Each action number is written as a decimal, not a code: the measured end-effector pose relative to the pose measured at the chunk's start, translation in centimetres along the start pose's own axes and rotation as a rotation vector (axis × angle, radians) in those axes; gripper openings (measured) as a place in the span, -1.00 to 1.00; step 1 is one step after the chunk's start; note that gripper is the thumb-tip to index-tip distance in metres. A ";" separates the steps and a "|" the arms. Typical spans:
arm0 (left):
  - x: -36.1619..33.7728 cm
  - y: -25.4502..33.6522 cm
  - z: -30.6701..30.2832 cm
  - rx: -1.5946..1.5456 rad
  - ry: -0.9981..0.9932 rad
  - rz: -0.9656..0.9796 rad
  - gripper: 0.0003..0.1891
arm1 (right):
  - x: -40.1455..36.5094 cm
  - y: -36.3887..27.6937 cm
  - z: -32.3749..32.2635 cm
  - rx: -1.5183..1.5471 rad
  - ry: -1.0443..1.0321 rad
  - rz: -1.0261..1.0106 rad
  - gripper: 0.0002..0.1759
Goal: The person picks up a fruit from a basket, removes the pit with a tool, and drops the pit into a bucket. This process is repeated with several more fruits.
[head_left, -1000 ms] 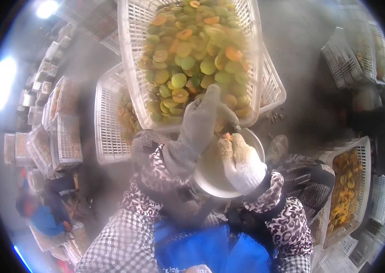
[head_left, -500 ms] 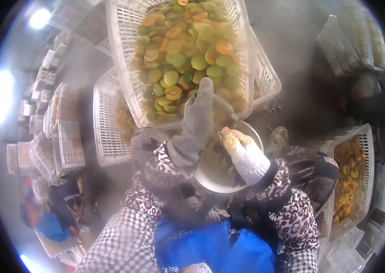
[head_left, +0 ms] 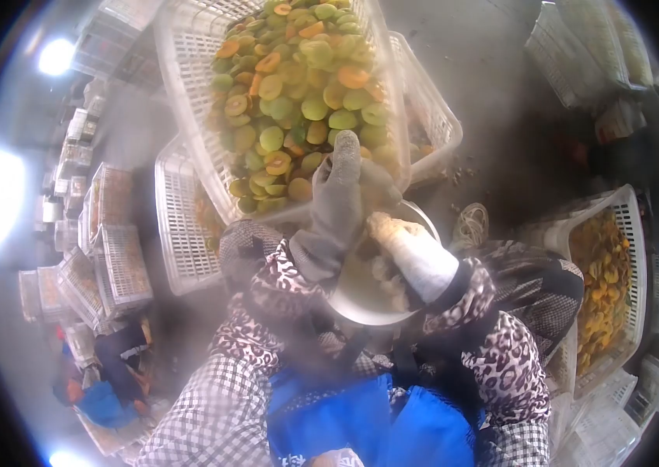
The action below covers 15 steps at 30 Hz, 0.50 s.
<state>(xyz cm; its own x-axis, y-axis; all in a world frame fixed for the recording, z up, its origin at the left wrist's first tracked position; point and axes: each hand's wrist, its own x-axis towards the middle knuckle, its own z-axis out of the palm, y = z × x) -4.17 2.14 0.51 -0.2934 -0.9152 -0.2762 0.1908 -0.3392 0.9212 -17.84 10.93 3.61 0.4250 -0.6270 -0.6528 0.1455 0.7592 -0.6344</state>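
My left hand [head_left: 339, 204], in a grey glove, is raised before the near edge of a white plastic basket [head_left: 183, 117] of halved green and orange fruit [head_left: 298, 93]. Its thumb points up; the other fingers curl inward, and what they hold is hidden. My right hand [head_left: 415, 253], in a white glove yellowed at the fingertips, is closed close beside the left one. Nothing in its grip can be made out. Beneath both hands a white bowl [head_left: 353, 305] rests at my lap, with blurred pale pieces inside.
Another white basket [head_left: 178, 226] stands under the fruit basket at left. To my right is a basket [head_left: 631, 257] of orange-yellow fruit pieces [head_left: 600, 272]. Stacked crates [head_left: 123, 265] line the left, where a person in blue [head_left: 108, 405] is bent over. Haze blurs the floor.
The view has shifted, so the fruit basket sits further left. My right hand has come a little closer to the left one. The left hand keeps its raised-thumb pose.
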 end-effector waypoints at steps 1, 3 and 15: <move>0.2 -0.2 0.1 0.029 -0.066 0.061 -0.45 | 0.6 1.1 0.0 0.007 0.004 -0.004 -0.51; 0.8 -0.7 0.0 0.058 -0.144 0.121 -0.51 | 3.5 4.5 0.0 0.476 0.215 -0.357 -0.70; -0.4 0.6 0.7 0.137 -0.225 -0.028 -0.74 | 5.1 8.6 -3.9 1.001 -0.328 -0.379 -0.51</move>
<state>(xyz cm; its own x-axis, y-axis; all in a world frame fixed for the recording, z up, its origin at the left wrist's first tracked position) -4.56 2.42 1.36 -0.5007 -0.8291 -0.2486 0.0558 -0.3175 0.9466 -17.92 13.64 -6.79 0.3948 -0.8831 -0.2534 0.9058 0.4203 -0.0534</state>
